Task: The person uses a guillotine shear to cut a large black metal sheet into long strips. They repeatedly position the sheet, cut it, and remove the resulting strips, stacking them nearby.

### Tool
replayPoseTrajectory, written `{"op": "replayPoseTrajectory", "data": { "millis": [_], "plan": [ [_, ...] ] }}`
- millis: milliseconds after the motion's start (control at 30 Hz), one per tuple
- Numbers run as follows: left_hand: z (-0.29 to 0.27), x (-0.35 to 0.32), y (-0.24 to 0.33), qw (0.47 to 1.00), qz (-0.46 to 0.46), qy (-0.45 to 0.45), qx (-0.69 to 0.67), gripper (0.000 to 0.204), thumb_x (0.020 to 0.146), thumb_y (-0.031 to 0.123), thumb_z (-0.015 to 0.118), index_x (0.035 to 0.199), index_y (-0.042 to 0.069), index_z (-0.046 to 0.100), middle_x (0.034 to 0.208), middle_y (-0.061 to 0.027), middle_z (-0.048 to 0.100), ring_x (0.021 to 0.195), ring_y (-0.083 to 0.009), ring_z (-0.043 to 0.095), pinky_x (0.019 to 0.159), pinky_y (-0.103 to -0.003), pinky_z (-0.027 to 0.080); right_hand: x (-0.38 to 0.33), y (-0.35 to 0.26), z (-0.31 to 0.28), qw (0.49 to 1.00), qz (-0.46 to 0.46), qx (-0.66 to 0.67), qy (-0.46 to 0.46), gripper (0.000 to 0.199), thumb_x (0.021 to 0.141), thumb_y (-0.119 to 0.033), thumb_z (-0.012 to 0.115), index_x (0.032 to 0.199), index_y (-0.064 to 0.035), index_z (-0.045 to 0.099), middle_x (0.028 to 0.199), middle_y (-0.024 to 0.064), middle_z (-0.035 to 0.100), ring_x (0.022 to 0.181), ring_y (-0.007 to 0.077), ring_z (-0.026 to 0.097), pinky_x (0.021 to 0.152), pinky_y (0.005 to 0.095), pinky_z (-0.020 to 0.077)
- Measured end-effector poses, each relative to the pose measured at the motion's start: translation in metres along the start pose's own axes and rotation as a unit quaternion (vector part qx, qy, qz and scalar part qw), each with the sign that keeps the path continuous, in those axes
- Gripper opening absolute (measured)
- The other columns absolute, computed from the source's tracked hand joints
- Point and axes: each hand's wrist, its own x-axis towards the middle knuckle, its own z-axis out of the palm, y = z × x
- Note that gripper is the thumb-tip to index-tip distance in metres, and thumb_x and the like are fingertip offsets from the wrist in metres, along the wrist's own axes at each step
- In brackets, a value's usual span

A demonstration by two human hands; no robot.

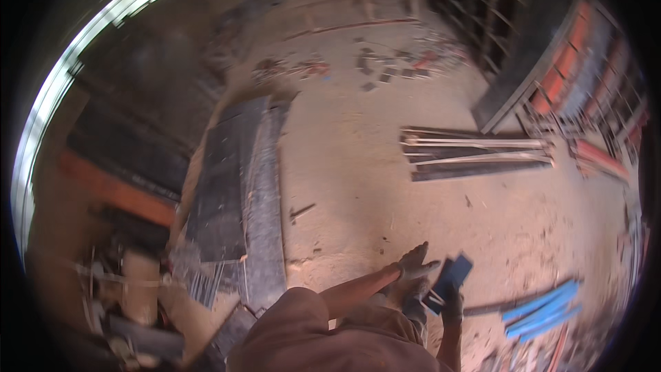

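My right hand (451,304), in a dark glove, grips a small dark rectangular board (454,272) held up at a slant. Pale thin strips (435,297) show beside its lower end; whether they are joined to it I cannot tell. To the left of the board, my left hand (415,263), in a greyish glove, has its fingers stretched out and holds nothing. A gap separates it from the board. On the floor farther left lies what looks like a hammer (301,213).
Long dark panels (231,179) lie at the left. A stack of pale and dark planks (475,155) rests ahead on the right, blue strips (542,311) at the lower right. Scattered offcuts (392,65) cover the far floor; orange and grey panels (564,62) lean against the right side.
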Motion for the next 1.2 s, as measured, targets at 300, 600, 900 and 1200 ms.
{"op": "replayPoseTrajectory", "data": {
  "millis": [300,600,900,1200],
  "plan": [
    [0.016,-0.099,-0.191,0.905,-0.278,0.277,-0.166,0.096,0.084,0.057,0.063,0.145,-0.01,0.031,0.148,-0.0303,0.038,0.14,-0.0371,0.036,0.115,-0.04,0.03,0.069,0.047,-0.153,0.577,0.121,-0.783,-0.197,0.04,0.086,-0.025,0.059,0.122,-0.0102,0.065,0.124,0.0138,0.065,0.114,0.0301,0.062,0.099,0.0434,0.0469],
    [0.049,-0.108,-0.209,0.896,-0.378,0.206,-0.107,0.095,0.076,0.057,0.069,0.139,-0.009,0.042,0.137,-0.0305,0.051,0.13,-0.0382,0.05,0.107,-0.041,0.041,0.226,-0.399,0.057,0.818,-0.524,-0.235,-0.015,0.03,0.097,-0.01,0.056,0.125,0.0002,0.058,0.108,0.008,0.066,0.091,0.0196,0.065,0.082,0.0342,0.0538],
    [-0.004,-0.032,-0.205,0.951,-0.265,0.126,-0.094,0.075,0.083,0.043,0.065,0.136,-0.008,0.047,0.131,-0.0281,0.057,0.124,-0.0372,0.055,0.103,-0.042,0.043,0.204,-0.129,-0.136,0.94,-0.255,-0.211,0.078,0.019,0.097,-0.017,0.057,0.105,-0.0033,0.068,0.101,0.0058,0.068,0.095,0.0175,0.061,0.085,0.0353,0.0507],
    [-0.118,0.14,-0.24,0.873,0.123,-0.275,0.382,0.032,0.089,0.032,0.055,0.092,0.001,0.061,0.09,-0.0139,0.059,0.087,-0.0258,0.06,0.076,-0.042,0.047,-0.361,0.192,0.01,0.569,0.506,-0.207,0.615,0.037,0.092,-0.03,0.052,0.106,-0.0017,0.071,0.098,0.0212,0.071,0.093,0.0381,0.068,0.082,0.0444,0.053]
  ]
}}
